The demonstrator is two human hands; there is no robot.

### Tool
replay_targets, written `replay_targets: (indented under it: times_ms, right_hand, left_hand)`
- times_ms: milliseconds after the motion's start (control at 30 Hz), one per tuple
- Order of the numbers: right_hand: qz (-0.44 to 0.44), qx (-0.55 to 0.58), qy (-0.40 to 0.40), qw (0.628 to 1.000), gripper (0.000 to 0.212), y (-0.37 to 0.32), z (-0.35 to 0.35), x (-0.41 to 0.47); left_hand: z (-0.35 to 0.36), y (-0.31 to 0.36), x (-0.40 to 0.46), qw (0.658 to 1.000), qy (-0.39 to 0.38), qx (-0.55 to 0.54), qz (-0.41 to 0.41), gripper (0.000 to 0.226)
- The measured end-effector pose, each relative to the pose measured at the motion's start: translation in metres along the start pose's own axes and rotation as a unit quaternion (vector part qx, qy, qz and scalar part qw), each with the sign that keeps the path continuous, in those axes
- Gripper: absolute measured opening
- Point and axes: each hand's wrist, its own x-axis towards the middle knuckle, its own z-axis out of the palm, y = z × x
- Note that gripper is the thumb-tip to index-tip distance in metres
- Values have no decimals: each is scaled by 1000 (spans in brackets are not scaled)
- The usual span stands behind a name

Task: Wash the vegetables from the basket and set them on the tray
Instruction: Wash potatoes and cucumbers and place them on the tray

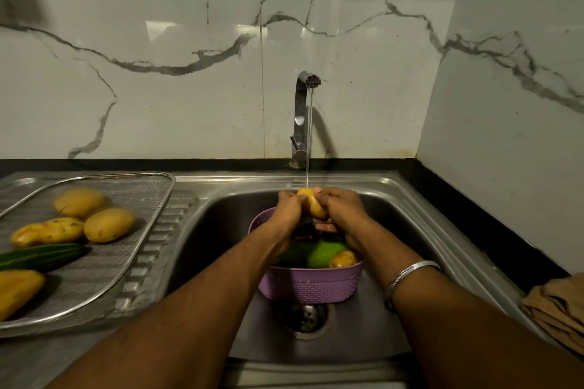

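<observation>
Both hands [316,208] meet ahead (fingers curled), forearms outstretched.
</observation>
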Motion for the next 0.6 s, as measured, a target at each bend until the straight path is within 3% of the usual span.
replay_targets:
  times_ms: [200, 400, 467, 600]
  right_hand:
    - [-84, -106, -31, 990, 21, -3, -7, 0]
    - [-108, -123, -55, 985, 33, -3, 4, -2]
    - [-108, -82, -38, 990, 23, -8, 2, -2]
    - [-53, -6, -29, 998, 24, -14, 0, -3]
  left_hand:
    - [-6, -7, 2, 996, 5, 82, -23, 55]
    - [-7, -6, 3, 999, 20, 17, -35, 56]
    - [-6, -5, 2, 999, 28, 12, -34, 56]
    - [-6, -2, 3, 999, 24, -11, -30, 53]
